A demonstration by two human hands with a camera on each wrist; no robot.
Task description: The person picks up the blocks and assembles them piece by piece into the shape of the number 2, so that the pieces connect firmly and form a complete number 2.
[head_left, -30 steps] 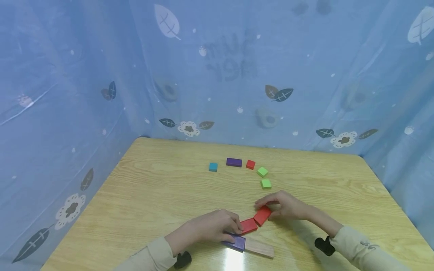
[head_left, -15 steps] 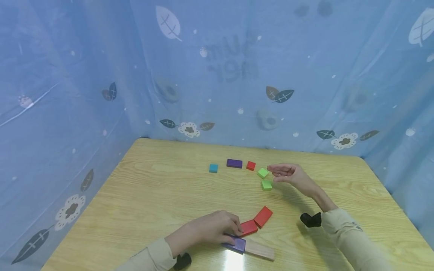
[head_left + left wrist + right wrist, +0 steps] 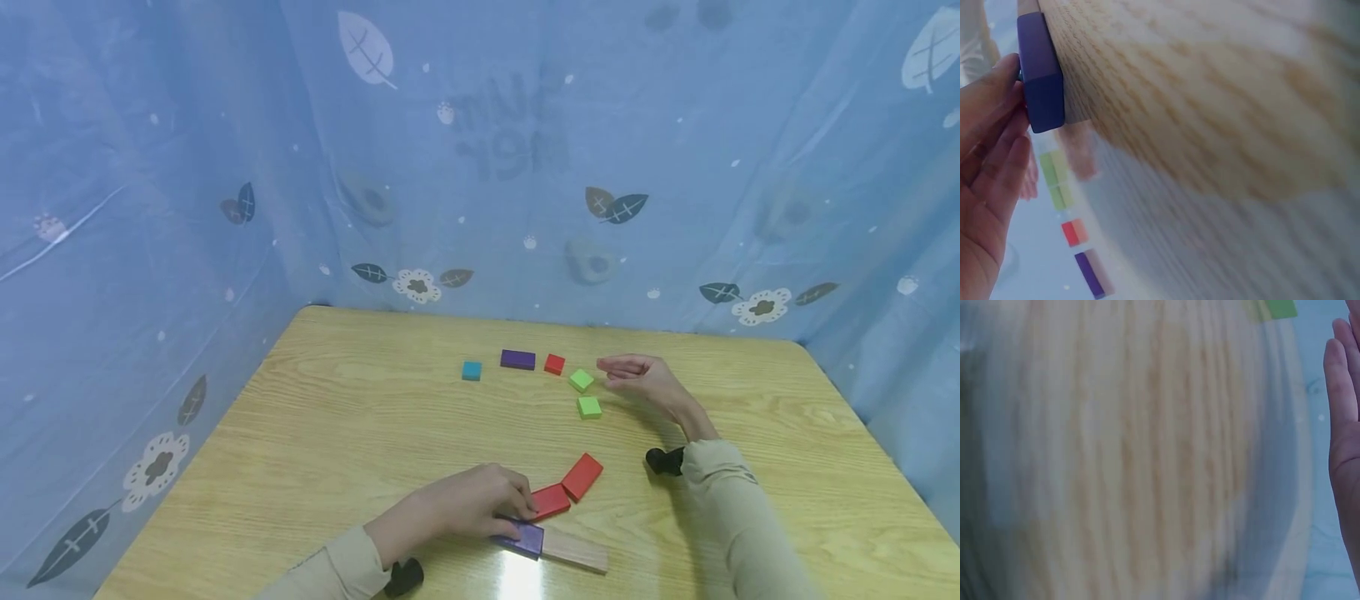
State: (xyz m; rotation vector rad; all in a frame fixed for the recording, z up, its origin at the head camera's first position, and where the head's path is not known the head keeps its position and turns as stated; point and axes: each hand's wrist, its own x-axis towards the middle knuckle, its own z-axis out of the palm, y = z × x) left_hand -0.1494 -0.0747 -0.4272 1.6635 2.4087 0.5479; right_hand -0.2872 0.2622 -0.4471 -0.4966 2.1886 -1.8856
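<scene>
My left hand (image 3: 480,500) holds the purple block (image 3: 528,541), thumb on its top and bent fingertips at the near end of a red block (image 3: 552,502) beside it. In the left wrist view the purple block (image 3: 1044,72) stands large against thumb and finger. A second red block (image 3: 582,477) meets the first at an angle. A plain wooden block (image 3: 574,551) continues the purple one to the right. My right hand (image 3: 643,382) hovers with extended, empty fingers just right of two green blocks, the farther green block (image 3: 581,381) and the nearer green block (image 3: 589,407).
Farther back lie a small red block (image 3: 554,364), a dark purple block (image 3: 518,360) and a blue block (image 3: 471,371), in a curve with the green ones. A blue patterned curtain (image 3: 480,167) surrounds the wooden table (image 3: 337,417) at the back and sides.
My right hand has let go of the angled red block and moved away, up to beside the green blocks. My left hand has stayed in place on the purple and red blocks.
</scene>
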